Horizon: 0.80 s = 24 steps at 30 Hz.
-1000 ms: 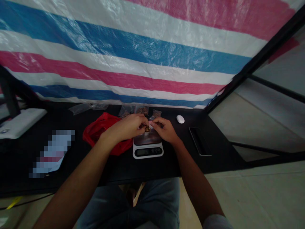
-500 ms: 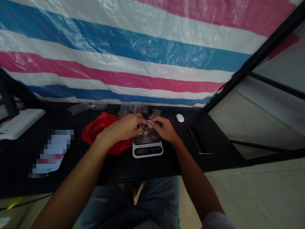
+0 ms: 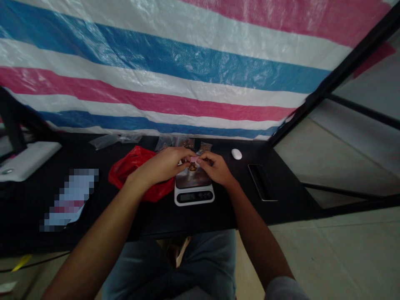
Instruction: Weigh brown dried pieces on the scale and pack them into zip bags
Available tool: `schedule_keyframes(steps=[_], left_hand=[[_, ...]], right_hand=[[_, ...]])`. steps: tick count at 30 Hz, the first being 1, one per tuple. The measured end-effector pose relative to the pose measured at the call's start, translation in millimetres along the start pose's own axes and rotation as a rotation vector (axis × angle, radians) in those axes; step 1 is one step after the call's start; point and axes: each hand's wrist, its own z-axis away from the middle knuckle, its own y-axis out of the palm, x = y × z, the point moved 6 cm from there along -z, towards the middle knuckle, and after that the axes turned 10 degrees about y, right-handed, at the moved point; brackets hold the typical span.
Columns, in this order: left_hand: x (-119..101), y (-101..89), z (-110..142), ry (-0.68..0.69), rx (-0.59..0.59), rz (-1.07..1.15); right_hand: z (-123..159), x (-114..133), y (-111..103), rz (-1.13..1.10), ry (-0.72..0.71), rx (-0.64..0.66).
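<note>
Both hands meet above a white kitchen scale (image 3: 194,197) with a metal top and a dark display. My left hand (image 3: 175,161) is closed, with its thumb and fingers pinching the left side of the pink upper edge of a small plastic bag (image 3: 193,167). Brown pieces show in the bag, just over the scale's plate. At the right side of the same edge, my right hand (image 3: 214,166) is closed in a pinch. The fingers partly cover the bag. A crumpled red plastic bag (image 3: 125,168) lies beneath and beside my left wrist.
Behind the hands lie small clear bags of brown pieces (image 3: 204,147), and flat clear bags (image 3: 108,141) farther left. A white mouse (image 3: 236,154) and a dark phone (image 3: 262,182) are on the right. A blurred-out item (image 3: 70,200) and a white device (image 3: 29,160) lie left. A striped sheet (image 3: 175,83) hangs behind the black table.
My left fingers have shifted slightly along the bag's upper edge, so more of the pink strip shows. The view has moved a little; the scale and other items stay in place.
</note>
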Motion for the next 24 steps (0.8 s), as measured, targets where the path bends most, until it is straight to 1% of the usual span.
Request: schedule_keyframes(steps=[6, 12, 18, 24], left_hand=[[2.1, 0.5, -4.6, -0.011, -0.021, 0.042], [6.1, 6.7, -3.8, -0.029, 0.007, 0.075], [6.6, 7.3, -3.3, -0.016, 0.002, 0.082], [1.7, 0.4, -1.6, 0.028, -0.065, 0.034]], right_hand=[[-0.5, -0.1, -0.3, 0.006, 0.007, 0.0], [0.1, 2.0, 0.0, 0.006, 0.003, 0.004], [0.3, 1.8, 0.1, 0.012, 0.003, 0.002], [-0.6, 0.5, 0.6, 0.007, -0.003, -0.001]])
